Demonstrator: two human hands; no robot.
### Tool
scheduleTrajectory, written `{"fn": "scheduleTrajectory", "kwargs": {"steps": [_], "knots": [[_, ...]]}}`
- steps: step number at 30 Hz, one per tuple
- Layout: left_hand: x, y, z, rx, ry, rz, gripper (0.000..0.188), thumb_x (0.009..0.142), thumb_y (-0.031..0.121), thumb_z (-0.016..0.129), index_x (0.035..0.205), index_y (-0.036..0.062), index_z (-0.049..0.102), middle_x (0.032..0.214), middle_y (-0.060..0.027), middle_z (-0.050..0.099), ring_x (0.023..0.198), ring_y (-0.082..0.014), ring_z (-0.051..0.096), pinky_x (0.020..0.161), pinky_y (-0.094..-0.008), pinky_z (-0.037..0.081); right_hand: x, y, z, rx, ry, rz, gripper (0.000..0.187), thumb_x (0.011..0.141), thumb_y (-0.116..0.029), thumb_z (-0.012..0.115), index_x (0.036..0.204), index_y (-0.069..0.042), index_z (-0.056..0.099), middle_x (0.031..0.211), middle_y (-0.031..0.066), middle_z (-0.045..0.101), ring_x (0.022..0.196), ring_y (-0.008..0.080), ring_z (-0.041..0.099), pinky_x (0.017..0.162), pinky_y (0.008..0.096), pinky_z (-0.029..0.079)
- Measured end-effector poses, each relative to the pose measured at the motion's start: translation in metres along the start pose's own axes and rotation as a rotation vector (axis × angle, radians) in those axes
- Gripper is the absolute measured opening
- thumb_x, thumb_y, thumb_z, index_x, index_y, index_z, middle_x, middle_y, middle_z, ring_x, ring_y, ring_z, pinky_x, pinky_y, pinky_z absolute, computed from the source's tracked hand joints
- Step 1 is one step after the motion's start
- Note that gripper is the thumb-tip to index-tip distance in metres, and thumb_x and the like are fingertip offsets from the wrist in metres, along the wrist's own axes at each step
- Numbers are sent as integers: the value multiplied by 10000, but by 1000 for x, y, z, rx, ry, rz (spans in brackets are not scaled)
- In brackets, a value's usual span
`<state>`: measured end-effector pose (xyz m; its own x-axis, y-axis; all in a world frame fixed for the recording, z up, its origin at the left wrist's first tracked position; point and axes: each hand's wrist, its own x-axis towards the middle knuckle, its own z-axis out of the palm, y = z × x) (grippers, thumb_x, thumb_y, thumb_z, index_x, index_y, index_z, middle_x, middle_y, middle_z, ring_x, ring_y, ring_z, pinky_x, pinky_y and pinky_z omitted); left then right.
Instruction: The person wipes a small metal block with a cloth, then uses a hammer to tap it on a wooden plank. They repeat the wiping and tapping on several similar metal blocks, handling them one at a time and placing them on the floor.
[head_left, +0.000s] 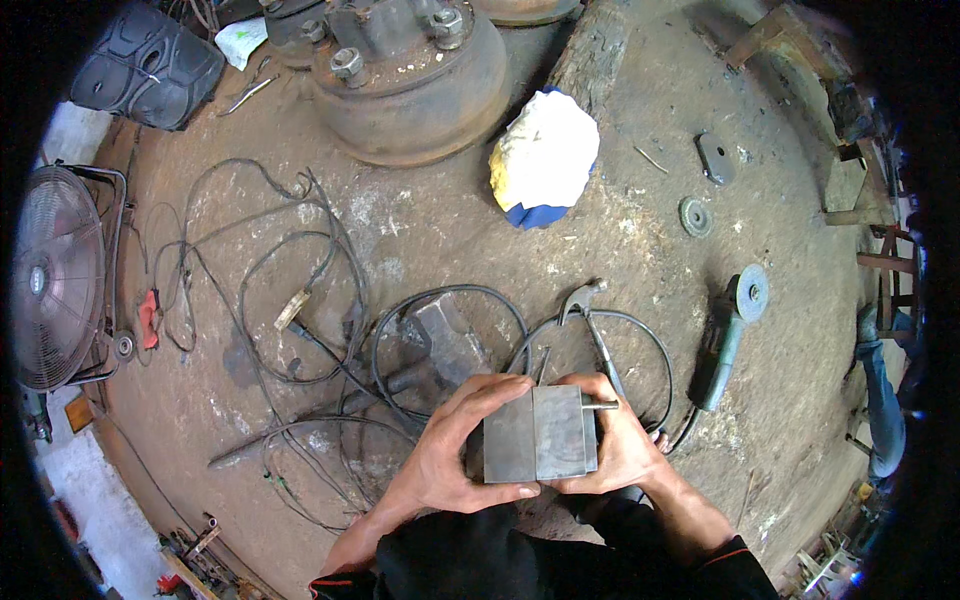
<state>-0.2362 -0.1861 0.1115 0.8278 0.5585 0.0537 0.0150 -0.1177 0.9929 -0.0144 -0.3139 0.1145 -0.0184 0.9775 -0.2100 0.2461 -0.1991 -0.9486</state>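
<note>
Sitting between the two hands, a grey metal block (535,435) shows a seam across its upper face, and a short pin (600,405) juts from its right side above the right hand (628,447). The left hand (446,442) clasps the block's left end, spread as wide as the block, fingers along the far edge and thumb along the near one; the right grips the opposite end likewise. Just beyond, a hammer (602,345) lies on the floor (620,260); farther right rests an angle grinder (727,345).
</note>
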Motion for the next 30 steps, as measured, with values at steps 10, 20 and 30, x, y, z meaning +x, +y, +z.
{"fn": "scheduleTrajectory", "kwargs": {"steps": [10,20,30], "knots": [[-3,-1,-2,-30,-2,-39,940,640,236,998,1447,20,567,1423,-213,594,1313,-379,588,1105,-484,468,-3,4,2,41,-22,40,1005,558,-169,935,1424,-15,449,1303,195,613,1230,311,623,1067,432,493],[-9,-5,-4,7,-6,-50,1108,576,309,1039,1500,18,502,1424,-222,605,1317,-355,586,1123,-494,437,0,-7,1,61,-42,81,988,587,-151,928,1435,-21,438,1288,188,629,1214,305,636,1068,420,493],[-34,-6,4,-297,176,-339,1324,583,327,1021,1648,60,282,1520,-192,501,1419,-322,497,1195,-497,378,-4,2,21,46,35,84,984,638,-197,905,1451,36,402,1229,280,653,1166,364,675,1022,450,546]]}}
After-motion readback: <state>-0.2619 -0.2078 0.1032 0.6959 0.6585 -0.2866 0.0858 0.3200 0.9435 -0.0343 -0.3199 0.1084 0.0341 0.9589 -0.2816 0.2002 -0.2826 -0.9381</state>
